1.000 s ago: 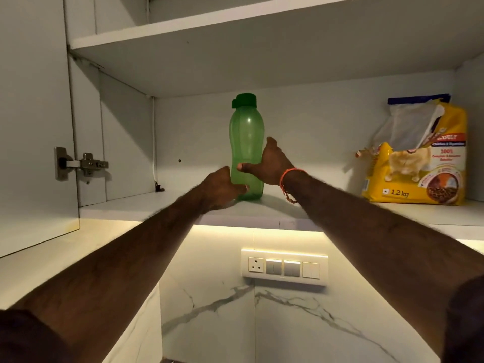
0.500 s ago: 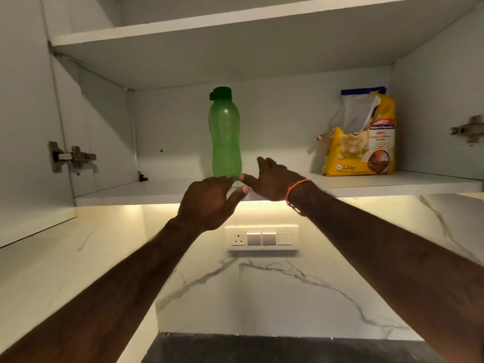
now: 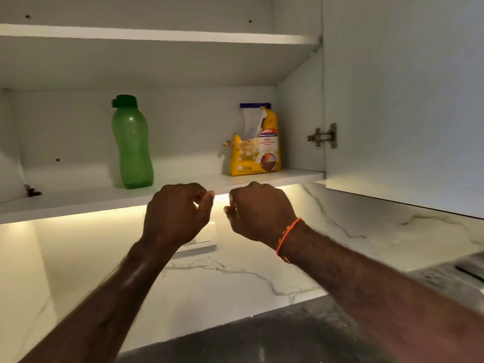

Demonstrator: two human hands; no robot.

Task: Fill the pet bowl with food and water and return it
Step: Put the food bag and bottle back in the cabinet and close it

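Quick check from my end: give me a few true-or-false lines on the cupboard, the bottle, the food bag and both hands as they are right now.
1. The green bottle stands upright on the lower shelf. True.
2. The left hand grips the bottle. False: it holds nothing, below the shelf edge.
3. The yellow food bag stands to the right of the bottle. True.
4. The bag's top is sealed flat. False: it is open.
5. The right hand holds the bag. False: it holds nothing.
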